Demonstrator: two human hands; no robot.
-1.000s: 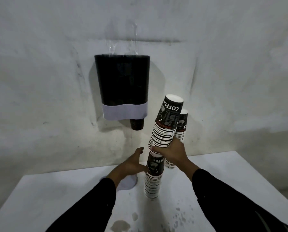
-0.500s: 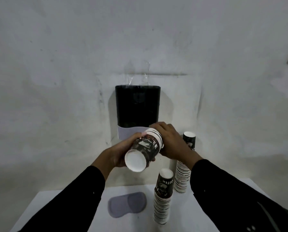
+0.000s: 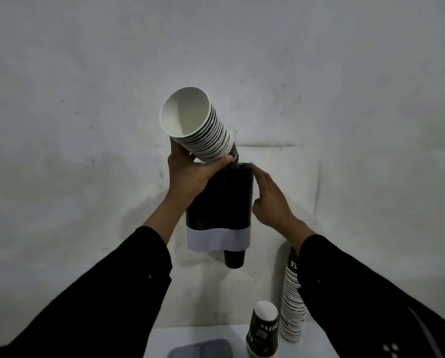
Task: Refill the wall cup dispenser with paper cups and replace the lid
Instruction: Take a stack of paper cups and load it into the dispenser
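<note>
Above the dispenser [image 3: 220, 200], left-hand fingers [image 3: 225, 161] clamp the tilted cup stack [image 3: 200, 127]; right-hand fingers [image 3: 261, 174] spread, touching its rim.

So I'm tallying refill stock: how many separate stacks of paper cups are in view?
3. One stack is in the left hand at the dispenser top; two stand on the table: short one, tall one behind the right sleeve. More may be hidden.

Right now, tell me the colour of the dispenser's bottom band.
Pale lilac-grey band, below the black dispenser; head view.
</note>
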